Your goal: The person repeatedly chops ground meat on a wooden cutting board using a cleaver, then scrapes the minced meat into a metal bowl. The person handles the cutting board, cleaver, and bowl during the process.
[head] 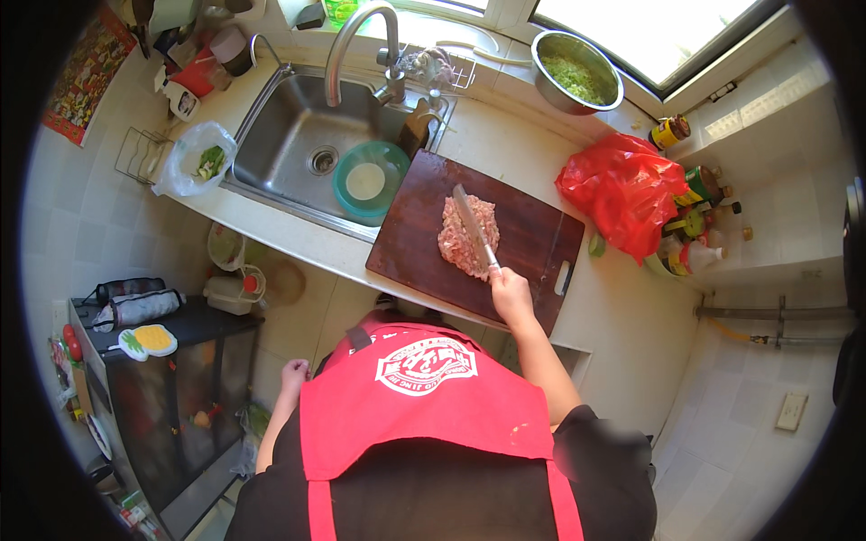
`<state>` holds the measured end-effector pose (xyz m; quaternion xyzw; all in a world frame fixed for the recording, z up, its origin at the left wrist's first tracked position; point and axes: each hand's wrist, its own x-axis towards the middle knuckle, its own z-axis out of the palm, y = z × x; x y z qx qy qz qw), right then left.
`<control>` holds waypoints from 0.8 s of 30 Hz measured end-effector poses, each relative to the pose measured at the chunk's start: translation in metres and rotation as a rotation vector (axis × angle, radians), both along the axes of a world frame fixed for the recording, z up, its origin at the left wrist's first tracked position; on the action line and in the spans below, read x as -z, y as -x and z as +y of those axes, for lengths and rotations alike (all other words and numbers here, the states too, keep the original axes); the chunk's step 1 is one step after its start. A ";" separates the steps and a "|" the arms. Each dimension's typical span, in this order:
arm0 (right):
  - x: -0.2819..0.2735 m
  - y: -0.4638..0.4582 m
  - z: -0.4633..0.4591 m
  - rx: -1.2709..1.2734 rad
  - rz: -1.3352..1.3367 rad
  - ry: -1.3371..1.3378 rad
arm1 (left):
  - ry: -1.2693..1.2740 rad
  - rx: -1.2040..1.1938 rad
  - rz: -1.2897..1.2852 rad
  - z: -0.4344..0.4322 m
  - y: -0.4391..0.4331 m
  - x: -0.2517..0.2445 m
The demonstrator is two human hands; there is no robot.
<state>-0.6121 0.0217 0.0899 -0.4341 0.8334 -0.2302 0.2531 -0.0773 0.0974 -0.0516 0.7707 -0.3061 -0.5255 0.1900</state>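
My right hand (512,295) grips the handle of a kitchen knife (471,218). Its blade lies across a flattened heap of minced meat (454,238), pointing away from me. Under the meat is a dark wooden chopping board (411,238) with a handle slot near its right end. The board's left end reaches over the sink's edge. My left hand (296,373) hangs at my side, away from the counter, with its fingers curled; nothing shows in it.
Left of the board, a green plastic basin (342,193) sits in the steel sink (270,145) under a curved faucet (331,74). A metal pot (574,101) of chopped greens stands by the window. A red plastic bag (619,189) and several bottles (700,257) line the right wall.
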 end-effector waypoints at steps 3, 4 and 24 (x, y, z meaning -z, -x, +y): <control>0.000 0.004 -0.002 0.022 -0.095 0.080 | -0.014 0.005 -0.017 0.001 0.001 -0.003; -0.001 0.007 -0.004 0.023 -0.067 0.085 | -0.014 0.011 -0.005 0.001 0.001 -0.004; 0.002 0.014 -0.008 0.063 -0.072 -0.011 | 0.038 0.066 0.058 0.001 0.000 -0.006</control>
